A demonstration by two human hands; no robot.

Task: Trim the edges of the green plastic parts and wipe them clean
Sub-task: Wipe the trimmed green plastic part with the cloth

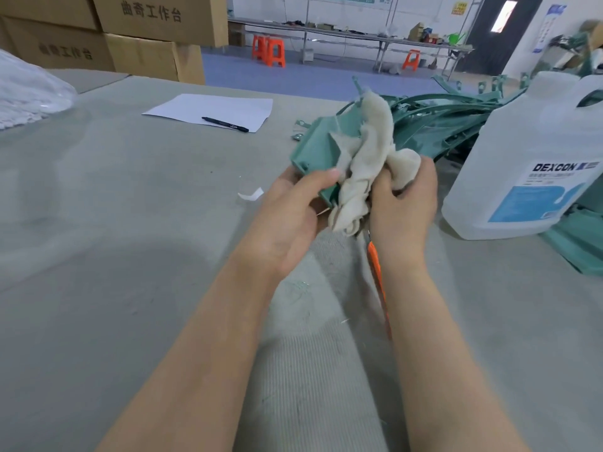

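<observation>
Grey table [114, 239]; clear jug [518, 158] stands before green parts [434, 125], pen [225, 124] on paper [212, 107].

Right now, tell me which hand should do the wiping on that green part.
The right hand: it grips the cloth, which is bunched against the green part. The left hand holds that part above the table, so it is better used to steady it.

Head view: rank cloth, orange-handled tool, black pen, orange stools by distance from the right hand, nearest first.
1. Cloth, gripped in the right hand.
2. Orange-handled tool, lying under its wrist.
3. Black pen, far left on the paper.
4. Orange stools, back of room.
</observation>
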